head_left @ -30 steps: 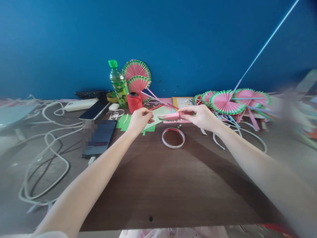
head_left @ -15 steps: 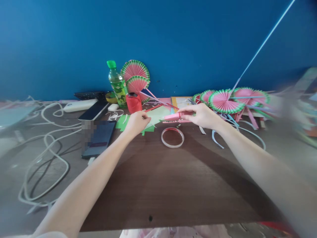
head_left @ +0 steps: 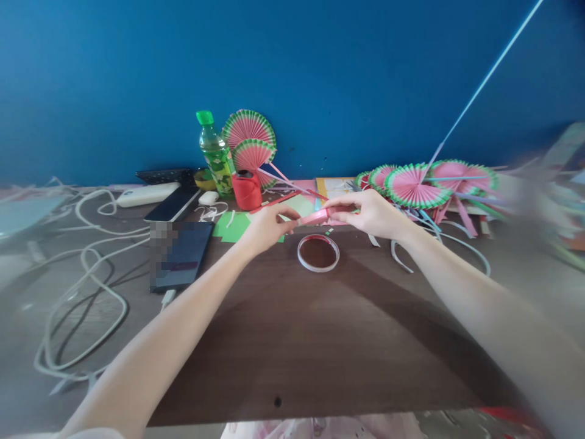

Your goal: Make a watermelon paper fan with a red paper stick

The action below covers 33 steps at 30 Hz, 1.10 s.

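Between my hands, above the desk, is a narrow strip of folded pink paper (head_left: 315,216). My right hand (head_left: 369,213) pinches its right end with thumb and fingers. At the other end, my left hand (head_left: 270,227) has thumb and fingertips closed on the strip's left tip. Just below the strip, a roll of tape (head_left: 319,269) lies flat on the dark wooden desk (head_left: 329,341). Green paper (head_left: 235,230) lies under and behind my left hand.
Pleated pink-and-green paper fans (head_left: 418,186) are piled at the right, others lean behind a bottle (head_left: 214,155) and a red roll (head_left: 247,192). A dark phone (head_left: 189,250) and loose white cables (head_left: 123,305) occupy the left. The blue wall (head_left: 320,79) bounds the back.
My left hand has moved right, from over the green paper to the left end of the folded pink paper, and has closed on it. My right hand has stayed nearly still.
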Tool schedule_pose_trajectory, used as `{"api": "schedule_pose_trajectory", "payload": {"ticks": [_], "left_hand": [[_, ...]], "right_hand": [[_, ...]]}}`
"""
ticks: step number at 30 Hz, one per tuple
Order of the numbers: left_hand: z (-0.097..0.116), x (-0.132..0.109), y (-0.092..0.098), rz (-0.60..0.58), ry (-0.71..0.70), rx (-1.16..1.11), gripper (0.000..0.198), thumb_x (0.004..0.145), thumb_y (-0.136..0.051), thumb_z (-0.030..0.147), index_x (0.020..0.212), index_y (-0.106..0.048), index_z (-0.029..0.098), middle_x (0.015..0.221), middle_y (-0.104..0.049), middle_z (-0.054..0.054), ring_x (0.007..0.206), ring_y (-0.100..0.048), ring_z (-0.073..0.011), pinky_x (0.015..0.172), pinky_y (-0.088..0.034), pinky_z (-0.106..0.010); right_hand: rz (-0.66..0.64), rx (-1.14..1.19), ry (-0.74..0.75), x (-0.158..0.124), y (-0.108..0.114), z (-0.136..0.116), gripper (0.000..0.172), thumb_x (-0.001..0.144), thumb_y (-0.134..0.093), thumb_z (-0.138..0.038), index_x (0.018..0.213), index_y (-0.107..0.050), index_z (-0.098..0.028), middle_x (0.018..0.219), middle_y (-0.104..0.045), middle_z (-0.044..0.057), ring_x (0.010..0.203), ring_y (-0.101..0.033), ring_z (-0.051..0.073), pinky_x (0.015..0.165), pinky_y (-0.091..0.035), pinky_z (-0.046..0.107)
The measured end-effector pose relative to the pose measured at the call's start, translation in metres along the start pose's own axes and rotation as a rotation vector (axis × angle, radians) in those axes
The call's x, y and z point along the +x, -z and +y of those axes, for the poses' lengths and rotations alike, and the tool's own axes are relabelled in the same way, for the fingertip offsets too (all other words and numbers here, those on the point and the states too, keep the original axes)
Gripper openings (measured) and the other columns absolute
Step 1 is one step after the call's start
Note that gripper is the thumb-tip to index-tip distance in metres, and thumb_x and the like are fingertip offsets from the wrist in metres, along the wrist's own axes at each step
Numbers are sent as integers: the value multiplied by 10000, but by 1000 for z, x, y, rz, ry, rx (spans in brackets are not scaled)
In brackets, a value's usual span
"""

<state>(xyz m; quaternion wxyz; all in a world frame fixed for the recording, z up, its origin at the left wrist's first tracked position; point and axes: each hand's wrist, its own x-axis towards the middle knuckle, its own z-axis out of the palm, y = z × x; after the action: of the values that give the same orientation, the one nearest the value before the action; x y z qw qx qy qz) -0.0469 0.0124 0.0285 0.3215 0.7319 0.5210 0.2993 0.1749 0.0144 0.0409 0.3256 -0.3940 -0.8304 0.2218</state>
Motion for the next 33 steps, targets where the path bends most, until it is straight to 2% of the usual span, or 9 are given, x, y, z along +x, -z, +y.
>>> {"api": "schedule_pose_trajectory", "payload": {"ticks": [4,8,13,15,20,23,28,31,33], "left_hand": [[-7,3,-2,-52,-42,-154,142,695,-637,254,791,-613,152,713,-614,-5,576,-527,-85,541,-374,-220],[-10,5,-6,-101,-98,-351,158,678,-646,224,814,-605,157,812,-606,-2,671,-529,-79,627,-397,-225],[-2,-1,-14,-246,17,-659,136,706,-631,230,787,-562,145,781,-579,-6,731,-558,-105,699,-437,-269],[3,-5,-17,-265,52,-721,142,710,-632,228,779,-541,145,771,-569,-4,729,-563,-108,700,-443,-276],[12,-9,-21,-221,122,-730,126,700,-625,198,720,-510,150,707,-522,20,637,-520,-78,620,-415,-240],[14,-10,-23,-236,154,-792,134,695,-612,179,680,-480,159,665,-499,30,614,-508,-79,587,-404,-232],[9,-8,-24,-245,163,-874,139,676,-604,163,661,-466,160,667,-506,32,606,-507,-74,587,-410,-225],[5,-5,-24,-246,119,-800,120,685,-605,203,701,-495,159,708,-541,16,647,-533,-91,636,-429,-251],[6,-5,-24,-141,69,-644,123,681,-609,218,724,-512,157,709,-546,14,646,-522,-94,649,-423,-259]], "right_hand": [[3,317,-54,0,-2,-4,211,744,-619,-320,900,-654,-184,864,-685,48,769,-630,180,674,-508,332],[33,489,-58,1,-9,-3,214,772,-599,-333,933,-616,-192,949,-667,51,801,-614,162,666,-503,309],[40,744,-32,3,-24,-1,249,823,-492,-383,983,-545,-201,988,-643,67,887,-603,189,720,-500,351],[83,705,-42,3,-29,-1,276,794,-539,-406,986,-511,-209,964,-635,62,889,-597,191,728,-492,352],[163,398,-38,1,-34,-6,327,708,-661,-338,948,-479,-212,839,-567,18,764,-563,168,686,-457,332],[146,389,-12,0,-34,-10,286,732,-629,-305,953,-475,-210,805,-527,4,701,-533,147,646,-439,313],[157,404,9,0,-36,-8,280,736,-622,-281,959,-470,-205,816,-517,6,709,-528,146,644,-429,307],[201,328,14,1,-37,-5,255,737,-613,-262,947,-478,-207,835,-525,12,754,-533,162,681,-429,324],[236,272,17,1,-38,-3,244,736,-609,-251,939,-479,-212,868,-538,22,794,-537,176,708,-431,337]]}}
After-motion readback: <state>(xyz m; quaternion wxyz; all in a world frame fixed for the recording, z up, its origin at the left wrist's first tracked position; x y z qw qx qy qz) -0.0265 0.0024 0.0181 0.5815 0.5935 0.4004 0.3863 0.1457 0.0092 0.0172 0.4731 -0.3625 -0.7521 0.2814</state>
